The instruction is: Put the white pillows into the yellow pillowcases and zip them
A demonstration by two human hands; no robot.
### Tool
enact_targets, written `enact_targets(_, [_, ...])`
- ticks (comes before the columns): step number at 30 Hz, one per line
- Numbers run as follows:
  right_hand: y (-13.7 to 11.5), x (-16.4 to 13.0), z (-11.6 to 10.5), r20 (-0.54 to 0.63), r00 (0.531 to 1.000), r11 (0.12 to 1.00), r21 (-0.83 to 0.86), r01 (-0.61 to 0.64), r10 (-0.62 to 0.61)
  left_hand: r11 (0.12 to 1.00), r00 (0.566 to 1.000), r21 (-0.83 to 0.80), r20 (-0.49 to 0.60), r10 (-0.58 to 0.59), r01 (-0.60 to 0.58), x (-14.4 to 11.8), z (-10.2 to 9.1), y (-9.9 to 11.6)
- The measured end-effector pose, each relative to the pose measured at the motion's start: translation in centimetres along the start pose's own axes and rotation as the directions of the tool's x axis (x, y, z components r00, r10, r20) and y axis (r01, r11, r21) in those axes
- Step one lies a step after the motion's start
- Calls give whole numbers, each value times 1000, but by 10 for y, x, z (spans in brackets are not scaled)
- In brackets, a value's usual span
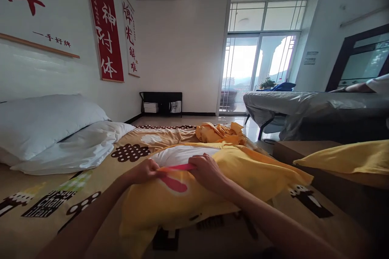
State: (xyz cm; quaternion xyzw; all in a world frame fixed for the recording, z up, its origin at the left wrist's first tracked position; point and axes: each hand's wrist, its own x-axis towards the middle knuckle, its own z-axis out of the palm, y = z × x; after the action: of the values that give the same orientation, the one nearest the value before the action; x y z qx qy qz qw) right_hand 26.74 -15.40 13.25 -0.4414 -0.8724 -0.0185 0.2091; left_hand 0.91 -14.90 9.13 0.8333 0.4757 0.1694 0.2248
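A yellow pillowcase point(249, 170) with a pink print lies on the bed in front of me, partly around a white pillow point(182, 154). Its opening edge is gripped by both hands. My left hand point(147, 171) is closed on the edge at the left, and my right hand point(205, 168) is closed on it a little farther right. Between them the edge is stretched taut, its pink part showing. White pillow fabric shows just beyond my hands, in the opening; the rest of the pillow is hidden under the yellow cloth.
Beneath everything is a tan patterned bedsheet point(106, 186). White pillows point(54, 121) lie at the left by the wall. Crumpled yellow-orange cloth point(219, 132) sits at the far side. To the right are another yellow cloth point(349, 158), a plastic-covered table point(282, 101) and a person's arm point(358, 88).
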Motion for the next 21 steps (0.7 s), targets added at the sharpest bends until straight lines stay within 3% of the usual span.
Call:
enact_targets(3, [47, 5, -7, 183, 980, 997, 47, 65, -72, 997, 982, 58, -179, 62, -53, -4, 6, -12])
enact_targets(5, [84, 4, -10, 311, 950, 999, 38, 19, -30, 997, 958, 67, -283, 51, -33, -8, 15, -19])
enact_targets(7, [112, 2, -13, 302, 950, 997, -23, -70, 74, 998, 945, 62, -326, 23, -2, -7, 16, -23])
enact_targets(9, [124, 3, -20, 190, 973, 987, -112, -111, 131, 998, 953, 69, -302, 11, 10, 0, 3, -22])
enact_targets(11, [120, 10, -32, 61, 987, 976, -167, -137, 149, 998, 951, 54, -309, 7, 10, 8, -26, -12])
enact_targets(15, [89, 22, -47, -195, 957, 955, -162, -247, 215, 997, 871, -75, -490, -43, 8, 11, -80, 12])
enact_targets(17, [73, 20, -39, -149, 969, 953, -204, -224, 196, 999, 912, 4, -407, -47, 54, 9, -82, 12])
enact_targets(19, [59, 13, -28, -3, 991, 959, -253, -130, 134, 988, 980, 133, -192, -57, 83, 3, -70, 3])
enact_targets(21, [48, 5, -23, 36, 995, 964, -253, -81, 94, 987, 991, 128, -101, -88, 101, -6, -58, -6])
